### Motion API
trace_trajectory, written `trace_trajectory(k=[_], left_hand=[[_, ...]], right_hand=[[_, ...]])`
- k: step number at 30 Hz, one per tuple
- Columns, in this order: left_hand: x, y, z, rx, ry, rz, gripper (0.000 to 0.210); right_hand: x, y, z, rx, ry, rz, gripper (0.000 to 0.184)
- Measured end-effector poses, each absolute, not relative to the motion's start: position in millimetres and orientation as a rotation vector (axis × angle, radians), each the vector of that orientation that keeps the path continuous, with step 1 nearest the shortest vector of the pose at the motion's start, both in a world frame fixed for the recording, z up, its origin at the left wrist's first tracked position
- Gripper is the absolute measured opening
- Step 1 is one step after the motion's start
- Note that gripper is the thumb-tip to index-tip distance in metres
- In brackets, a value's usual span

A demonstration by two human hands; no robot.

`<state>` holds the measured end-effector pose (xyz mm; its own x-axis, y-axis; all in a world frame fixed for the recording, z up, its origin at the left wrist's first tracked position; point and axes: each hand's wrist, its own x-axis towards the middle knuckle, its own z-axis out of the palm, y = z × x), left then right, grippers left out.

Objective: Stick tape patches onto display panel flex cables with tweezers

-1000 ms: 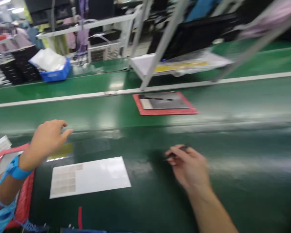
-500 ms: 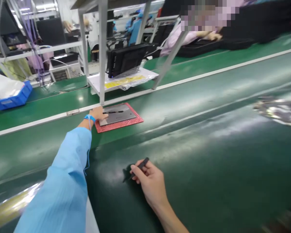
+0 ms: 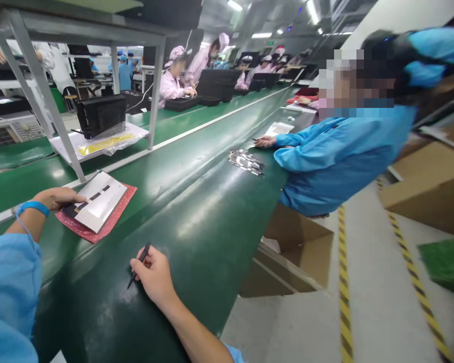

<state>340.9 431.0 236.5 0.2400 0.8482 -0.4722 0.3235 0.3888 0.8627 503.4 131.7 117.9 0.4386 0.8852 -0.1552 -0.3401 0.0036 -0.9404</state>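
Left hand [image 3: 60,197] grips panel [image 3: 105,200] — green sign [image 3: 270,43] unreadably small.

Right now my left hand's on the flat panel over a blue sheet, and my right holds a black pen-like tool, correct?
Not quite: the sheet beneath the panel at your left hand is red, not blue, as the head view shows. The rest stands.

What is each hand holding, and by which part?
The left hand grips a flat display panel at its left edge, thumb on top; the right hand pinches a slim black pointed tool around its middle.
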Motion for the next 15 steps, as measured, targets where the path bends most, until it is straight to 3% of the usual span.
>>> trace_trajectory(k=[3, 8, 11, 15], left_hand=[[348, 399, 265, 1.144, 1.331, 0.446, 0.01], [358, 308, 296, 1.084, 1.235, 0.704, 0.012], [351, 221, 283, 1.021, 1.21, 0.828, 0.008], [335, 106, 229, 0.909, 1.244, 0.871, 0.012]], right_hand=[[517, 139, 121, -1.134, -0.419, 1.026, 0.027], [554, 140, 117, -1.016, -0.106, 0.877, 0.034], [572, 132, 113, -0.971, 0.028, 0.849, 0.03], [588, 123, 107, -0.973, 0.09, 0.881, 0.019]])
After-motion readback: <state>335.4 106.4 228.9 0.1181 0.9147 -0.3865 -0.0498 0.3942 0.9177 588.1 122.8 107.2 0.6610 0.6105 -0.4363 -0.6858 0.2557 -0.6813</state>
